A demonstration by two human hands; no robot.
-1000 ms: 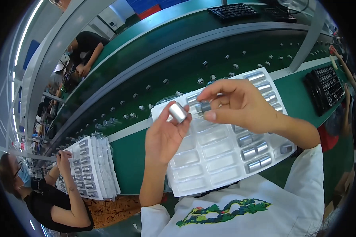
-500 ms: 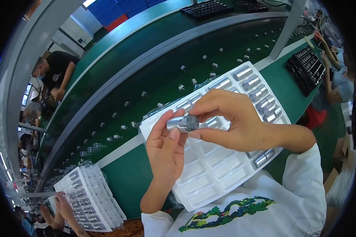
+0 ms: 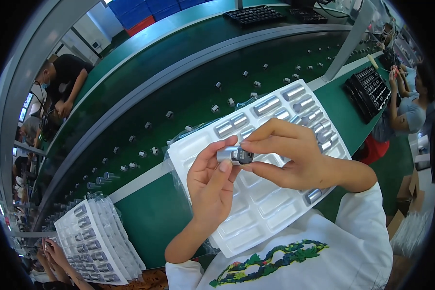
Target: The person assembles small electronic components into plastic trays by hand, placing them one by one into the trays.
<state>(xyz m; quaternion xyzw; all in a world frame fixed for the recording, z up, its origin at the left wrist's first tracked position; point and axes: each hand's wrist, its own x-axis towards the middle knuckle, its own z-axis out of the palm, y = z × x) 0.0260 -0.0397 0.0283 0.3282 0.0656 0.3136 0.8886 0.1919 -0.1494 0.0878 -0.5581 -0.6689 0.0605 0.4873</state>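
The green belt [image 3: 198,82] runs beyond your bench, near enough, it seems, for you to reach across to it. A stack of trays [image 3: 112,246] stands to your left, well apart from your work. Right before you lies the white tray [image 3: 277,209], its near edge by your shirt, probably to bring every pocket within reach; silver pieces lie in separate pockets along its far and right sides, likely kept from knocking together. Your right hand [image 3: 295,154] has thumb and index finger narrowed on the dark end piece [image 3: 245,155], a pinch that suits fine handling. Your left hand [image 3: 210,191] wraps the silver cylinder [image 3: 224,154], thumb in front and fingers behind, seemingly to steady it while leaving that end exposed. The cylinder lies sideways between your hands, above the tray. Small parts [image 3: 231,102] sit spaced out on the belt
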